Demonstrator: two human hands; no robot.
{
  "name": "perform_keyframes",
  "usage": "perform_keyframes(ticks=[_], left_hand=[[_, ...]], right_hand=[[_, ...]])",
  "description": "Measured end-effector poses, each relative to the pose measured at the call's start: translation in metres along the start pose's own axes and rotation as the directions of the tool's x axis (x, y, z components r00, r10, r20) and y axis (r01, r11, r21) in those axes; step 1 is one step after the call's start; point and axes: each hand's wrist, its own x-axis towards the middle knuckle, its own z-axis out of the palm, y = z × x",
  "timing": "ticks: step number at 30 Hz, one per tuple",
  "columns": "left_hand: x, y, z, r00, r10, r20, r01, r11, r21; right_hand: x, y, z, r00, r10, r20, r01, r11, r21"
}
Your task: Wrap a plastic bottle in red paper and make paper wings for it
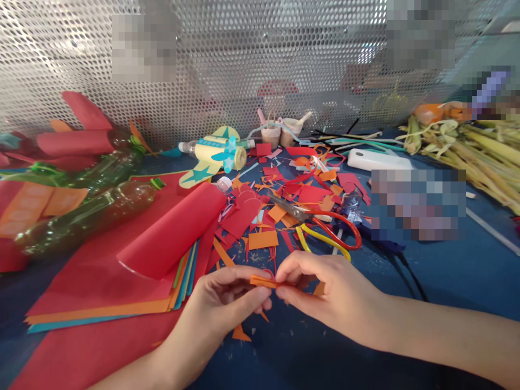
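Observation:
Between my two hands is a small folded orange paper piece [263, 281]. My left hand [231, 300] pinches its left part between thumb and fingers. The fingertips of my right hand [325, 284] are closed on its right end. Just beyond my hands lie red-handled scissors [337, 222] and a yellow handle [325, 241], among red and orange paper scraps [263, 239]. A red paper-wrapped bottle [174, 230] with a white cap rests on stacked coloured sheets [93, 276] to the left.
Green plastic bottles [89, 216] lie at the left. A yellow and blue bottle rocket [219, 154] and two small cups [270, 134] stand near the perforated metal wall [227, 65]. At the right are a white device [377, 160], a dark cord [410, 273] and dry husks [479, 151].

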Motion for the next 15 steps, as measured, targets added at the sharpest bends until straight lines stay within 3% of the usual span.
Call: perform_keyframes(ticks=[10,15], left_hand=[[0.0003,-0.0097,-0.0034,1.000,0.005,0.007,-0.006,1.000,0.023],[0.0032,-0.0073,-0.0012,1.000,0.029,-0.012,-0.028,0.999,0.035]], right_hand=[[0.0021,0.0016,0.0018,0.994,0.099,0.036,-0.104,0.983,0.150],[0.0031,0.0003,-0.0001,0.993,0.092,0.078,-0.098,0.991,0.086]])
